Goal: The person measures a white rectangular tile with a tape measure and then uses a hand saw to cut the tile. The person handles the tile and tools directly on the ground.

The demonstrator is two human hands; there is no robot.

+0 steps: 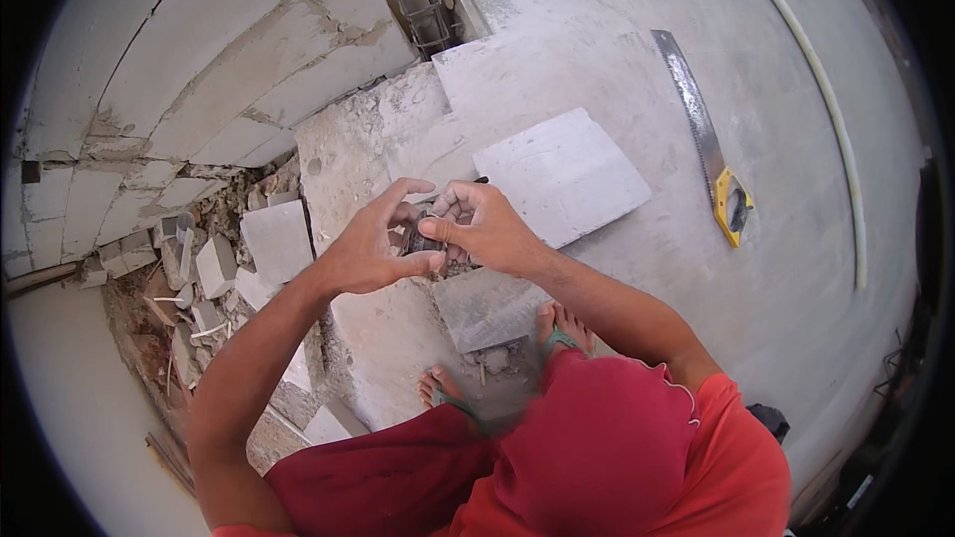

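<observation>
My left hand (383,244) curves its fingers and thumb around a small dark object (421,236), partly hidden between my hands; what it is, I cannot make out. My right hand (476,224) grips the same object from the right, with curled fingers and its thumb over it. Just beyond my right hand lies a pale rectangular block (567,169) on the dusty concrete. Below my hands, near my sandalled feet, is a greyer slab (477,308).
A cracked block wall (199,60) stands at the upper left, with broken blocks and rubble (214,268) along it. A handsaw with a yellow handle (731,207) and a long pale pipe (836,99) lie to the right. A rebar column (428,10) is at the top.
</observation>
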